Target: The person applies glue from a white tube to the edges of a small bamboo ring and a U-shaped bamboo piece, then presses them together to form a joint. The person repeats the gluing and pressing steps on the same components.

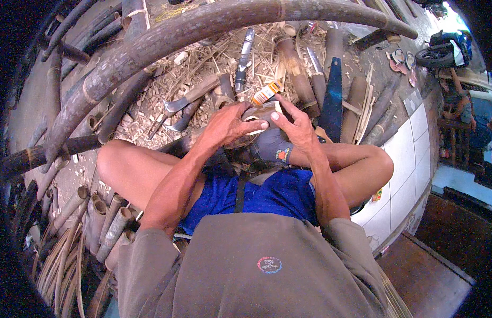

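Between my two hands is a short piece of bamboo (264, 112) with a pale cut edge. My left hand (228, 125) is closed on its left end, thumb on the near side. At the right end my right hand (299, 126) grips it between thumb and fingers. Just beyond the fingers lies an orange and white packet (267, 92). Left of it are two hooked-blade knives, one with a wooden handle (201, 88) and a darker one (185, 117). A dark saw blade (332, 100) stands to the right of my right hand.
A thick curved bamboo pole (166, 40) arches across the far side. Shavings (145, 106) cover the ground, with a knife (316, 64) and a long narrow tool (245, 59) among them. Cut bamboo tubes (97, 217) lie at left. Right are white tiles (402, 169), a motorbike (439, 55) and another person (459, 106).
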Tool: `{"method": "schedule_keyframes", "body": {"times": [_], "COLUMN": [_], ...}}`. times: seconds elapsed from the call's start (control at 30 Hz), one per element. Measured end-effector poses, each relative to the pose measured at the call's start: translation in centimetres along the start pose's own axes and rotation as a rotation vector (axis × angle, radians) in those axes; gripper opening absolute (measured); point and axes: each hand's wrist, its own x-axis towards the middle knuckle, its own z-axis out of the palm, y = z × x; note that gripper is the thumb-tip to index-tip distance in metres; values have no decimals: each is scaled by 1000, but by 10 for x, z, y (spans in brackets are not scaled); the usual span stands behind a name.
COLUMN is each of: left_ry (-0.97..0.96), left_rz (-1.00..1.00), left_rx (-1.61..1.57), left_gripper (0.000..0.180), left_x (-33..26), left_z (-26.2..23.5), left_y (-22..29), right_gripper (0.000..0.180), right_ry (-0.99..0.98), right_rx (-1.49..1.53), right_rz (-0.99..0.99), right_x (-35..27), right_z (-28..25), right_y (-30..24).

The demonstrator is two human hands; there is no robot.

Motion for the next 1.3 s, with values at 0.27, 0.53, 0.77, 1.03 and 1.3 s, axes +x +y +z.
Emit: {"method": "schedule_keyframes", "body": {"times": [0.27, 0.53, 0.77, 1.03, 1.3], "left_ry": [-11, -157, -179, -80, -58], "left_rz": [-16, -130, -164, -125, -141], "left_rx": [-12, 14, 11, -2, -41], "left_gripper": [94, 88, 90, 95, 95], "left_x": [-1, 6, 6, 2, 2], "left_z": [-2, -7, -7, -5, 0], "left_y": [4, 8, 7, 8, 3], "right_gripper": [67, 65, 65, 64, 57], "right_ry": [-15, -5, -6, -6, 10], "right_rx": [-12, 24, 11, 3, 54], "right_rz": [28, 47, 50, 80, 64], "right_x": [-1, 0, 0, 0, -4], "right_z": [-1, -1, -1, -2, 3], "right_y": [-10, -6, -9, -6, -14]}}
